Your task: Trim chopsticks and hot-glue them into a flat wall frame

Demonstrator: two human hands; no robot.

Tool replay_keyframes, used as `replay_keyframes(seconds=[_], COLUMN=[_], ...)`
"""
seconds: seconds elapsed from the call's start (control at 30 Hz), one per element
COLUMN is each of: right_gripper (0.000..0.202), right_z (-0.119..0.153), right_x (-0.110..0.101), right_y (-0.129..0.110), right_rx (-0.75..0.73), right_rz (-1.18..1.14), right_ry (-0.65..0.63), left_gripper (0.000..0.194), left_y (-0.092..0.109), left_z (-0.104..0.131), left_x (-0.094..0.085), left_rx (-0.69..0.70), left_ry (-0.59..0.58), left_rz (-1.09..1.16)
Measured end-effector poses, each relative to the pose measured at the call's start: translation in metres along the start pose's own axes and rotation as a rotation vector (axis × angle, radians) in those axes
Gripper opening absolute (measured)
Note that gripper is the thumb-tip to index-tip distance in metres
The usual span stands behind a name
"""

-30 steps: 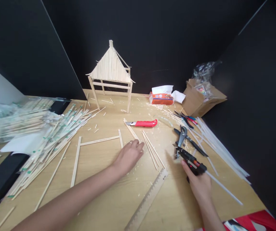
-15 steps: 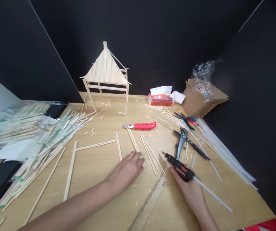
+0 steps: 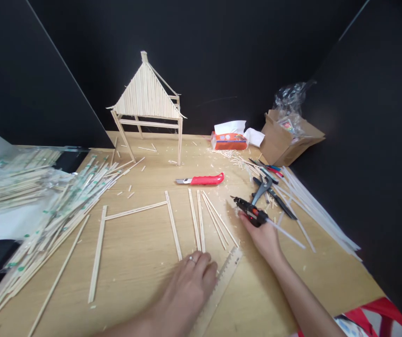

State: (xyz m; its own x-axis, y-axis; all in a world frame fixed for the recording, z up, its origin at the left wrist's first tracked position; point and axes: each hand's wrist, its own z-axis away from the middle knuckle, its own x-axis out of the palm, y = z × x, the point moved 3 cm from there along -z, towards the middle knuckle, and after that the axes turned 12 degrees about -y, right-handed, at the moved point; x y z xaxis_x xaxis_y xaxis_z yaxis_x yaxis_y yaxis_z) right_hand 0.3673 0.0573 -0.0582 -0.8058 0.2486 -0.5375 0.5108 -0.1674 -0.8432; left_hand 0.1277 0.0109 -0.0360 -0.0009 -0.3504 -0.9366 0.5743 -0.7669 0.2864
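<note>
My right hand (image 3: 262, 238) is closed around a black hot glue gun (image 3: 252, 210), its nozzle pointing left and a clear glue stick (image 3: 287, 234) trailing from its back. My left hand (image 3: 195, 281) is low over the table beside a clear ruler (image 3: 223, 276), fingers loosely bent and tips partly hidden; nothing shows in it. Just beyond lie two narrow strips of joined wooden sticks (image 3: 201, 220) and several loose sticks (image 3: 215, 220). Left of these, an H-like frame of joined sticks (image 3: 135, 210) rests flat. A red utility knife (image 3: 206, 180) lies behind the strips.
A stick-built model house (image 3: 146, 98) stands at the back. Bagged sticks (image 3: 56, 210) cover the left side. Pliers (image 3: 262, 189), spare glue sticks (image 3: 320, 210) and a cardboard box (image 3: 281, 140) are on the right. A tissue pack (image 3: 229, 140) sits near the black wall.
My left hand has let go of the stick strip and drawn back toward me, beside the ruler. My right hand has moved slightly forward and left with the glue gun. The view has shifted slightly.
</note>
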Motion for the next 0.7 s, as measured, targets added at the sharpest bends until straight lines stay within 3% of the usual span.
replay_keyframes(seconds=[0.13,0.23,0.37,0.47,0.57,0.7], right_gripper=[0.038,0.041,0.042,0.043,0.045,0.053], right_z=[-0.020,-0.027,-0.018,-0.005,0.005,0.020], right_x=[-0.015,-0.025,-0.031,-0.033,-0.035,-0.046], right_y=[0.001,0.000,0.000,0.002,0.005,0.005], right_rx=[0.016,0.000,0.006,0.039,0.059,0.070], right_rz=[0.035,0.067,0.137,0.204,0.258,0.376], right_ry=[-0.014,-0.042,-0.092,-0.088,-0.062,-0.008], left_gripper=[0.041,0.051,0.056,0.054,0.051,0.036], left_y=[0.025,0.037,0.044,0.041,0.036,0.032], left_z=[-0.004,-0.003,0.004,0.010,0.017,0.026], left_x=[0.006,0.015,0.027,0.034,0.035,0.032], left_rx=[-0.061,-0.036,0.049,0.031,0.026,0.165], left_ry=[-0.158,-0.185,-0.167,-0.142,-0.060,0.058], left_rz=[0.046,0.002,-0.035,-0.037,-0.050,-0.091])
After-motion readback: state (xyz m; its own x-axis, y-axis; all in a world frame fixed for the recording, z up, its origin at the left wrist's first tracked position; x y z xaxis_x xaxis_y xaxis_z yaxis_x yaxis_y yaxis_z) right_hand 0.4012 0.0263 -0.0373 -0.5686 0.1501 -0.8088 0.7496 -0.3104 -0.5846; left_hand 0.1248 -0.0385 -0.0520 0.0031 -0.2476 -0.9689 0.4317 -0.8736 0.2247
